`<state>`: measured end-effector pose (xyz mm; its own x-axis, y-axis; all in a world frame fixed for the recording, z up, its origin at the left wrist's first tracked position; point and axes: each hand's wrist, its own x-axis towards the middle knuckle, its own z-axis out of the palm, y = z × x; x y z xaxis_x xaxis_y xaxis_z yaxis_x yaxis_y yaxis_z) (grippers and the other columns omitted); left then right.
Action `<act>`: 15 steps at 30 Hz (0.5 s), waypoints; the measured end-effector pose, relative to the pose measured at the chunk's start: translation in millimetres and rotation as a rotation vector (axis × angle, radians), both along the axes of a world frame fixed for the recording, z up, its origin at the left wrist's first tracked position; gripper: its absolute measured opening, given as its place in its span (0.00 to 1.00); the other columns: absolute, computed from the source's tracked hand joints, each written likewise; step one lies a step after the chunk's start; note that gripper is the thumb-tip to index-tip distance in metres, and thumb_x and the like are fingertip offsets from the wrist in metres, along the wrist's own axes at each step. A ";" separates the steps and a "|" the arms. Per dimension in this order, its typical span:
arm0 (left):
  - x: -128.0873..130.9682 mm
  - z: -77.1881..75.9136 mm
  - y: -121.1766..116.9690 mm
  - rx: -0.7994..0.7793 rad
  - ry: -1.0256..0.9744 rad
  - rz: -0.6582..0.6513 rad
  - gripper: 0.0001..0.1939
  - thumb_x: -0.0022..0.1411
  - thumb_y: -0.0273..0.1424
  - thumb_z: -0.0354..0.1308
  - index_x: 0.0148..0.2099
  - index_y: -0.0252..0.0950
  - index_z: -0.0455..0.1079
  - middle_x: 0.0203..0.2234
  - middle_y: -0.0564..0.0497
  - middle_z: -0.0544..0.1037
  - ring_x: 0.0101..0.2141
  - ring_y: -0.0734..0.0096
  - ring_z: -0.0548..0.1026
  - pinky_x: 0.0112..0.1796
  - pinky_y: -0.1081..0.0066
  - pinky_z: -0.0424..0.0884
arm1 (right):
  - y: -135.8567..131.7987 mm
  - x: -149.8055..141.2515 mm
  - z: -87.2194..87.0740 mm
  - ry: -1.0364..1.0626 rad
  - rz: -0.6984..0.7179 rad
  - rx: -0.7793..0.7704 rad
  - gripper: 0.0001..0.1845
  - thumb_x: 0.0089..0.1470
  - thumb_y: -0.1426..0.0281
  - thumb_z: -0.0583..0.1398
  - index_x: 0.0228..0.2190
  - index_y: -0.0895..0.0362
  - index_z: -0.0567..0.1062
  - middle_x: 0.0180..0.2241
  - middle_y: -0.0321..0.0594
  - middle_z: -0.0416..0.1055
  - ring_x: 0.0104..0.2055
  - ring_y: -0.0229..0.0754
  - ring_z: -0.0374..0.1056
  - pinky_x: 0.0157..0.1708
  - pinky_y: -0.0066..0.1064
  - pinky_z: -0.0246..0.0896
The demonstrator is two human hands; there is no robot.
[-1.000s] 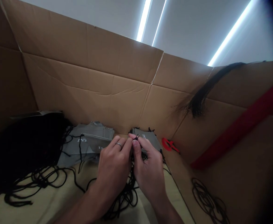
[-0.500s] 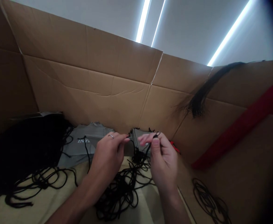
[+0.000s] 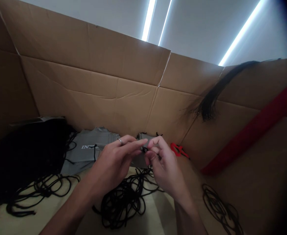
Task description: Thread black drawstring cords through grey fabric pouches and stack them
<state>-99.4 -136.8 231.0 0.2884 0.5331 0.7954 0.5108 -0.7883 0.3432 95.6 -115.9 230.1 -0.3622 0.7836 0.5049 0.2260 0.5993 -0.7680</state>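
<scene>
My left hand [image 3: 116, 158], with a ring on one finger, has its fingers closed at the top of a grey drawstring pouch [image 3: 138, 161]. Most of that pouch is hidden behind the hand. My right hand [image 3: 166, 164] meets it from the right, its thumb and fingertips pinching a black cord [image 3: 144, 149] at the pouch's edge. The exact grip is partly covered by the fingers. Below both hands a tangled heap of black cords [image 3: 123, 202] lies on the pale work surface [image 3: 155, 213].
Flat grey pouches with white lettering [image 3: 84, 155] lie at the left, beside a large black pile [image 3: 23, 156]. Red-handled scissors [image 3: 179, 150] rest at the right. Cardboard walls [image 3: 96, 75] enclose the space. A black strand bundle [image 3: 212, 101] hangs over the right wall, near a red strip [image 3: 251, 133].
My right hand has moved left and turned inward, bringing the cord to my left fingertips. Left fingers have stretched further over it. The red scissors have come into fuller view.
</scene>
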 end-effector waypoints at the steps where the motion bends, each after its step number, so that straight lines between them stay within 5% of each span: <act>1: -0.1 0.7 -0.3 -0.007 0.000 -0.013 0.24 0.72 0.17 0.53 0.63 0.40 0.74 0.51 0.46 0.81 0.43 0.72 0.82 0.42 0.74 0.77 | -0.1 0.5 0.2 -0.004 0.008 -0.003 0.04 0.71 0.70 0.52 0.40 0.50 0.62 0.24 0.26 0.64 0.25 0.36 0.58 0.25 0.26 0.52; 10: 2.9 -4.1 4.3 0.097 -0.063 -0.013 0.15 0.69 0.15 0.57 0.47 0.36 0.79 0.41 0.49 0.82 0.36 0.75 0.80 0.38 0.77 0.76 | -6.8 0.6 10.8 -0.154 0.018 0.051 0.06 0.74 0.67 0.50 0.40 0.51 0.63 0.25 0.27 0.61 0.26 0.36 0.57 0.27 0.27 0.54; 15: 3.2 -2.6 4.6 0.123 -0.058 0.050 0.13 0.70 0.17 0.56 0.42 0.36 0.79 0.37 0.49 0.83 0.32 0.74 0.80 0.34 0.76 0.74 | -9.8 -1.0 12.7 -0.239 -0.052 0.165 0.08 0.74 0.70 0.49 0.41 0.52 0.67 0.27 0.31 0.68 0.27 0.36 0.63 0.28 0.26 0.61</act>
<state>-96.2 -132.2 228.4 0.2155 0.4431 0.8702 0.5326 -0.8002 0.2756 94.5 -125.6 242.8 -0.4474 0.7188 0.5321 0.4226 0.6943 -0.5826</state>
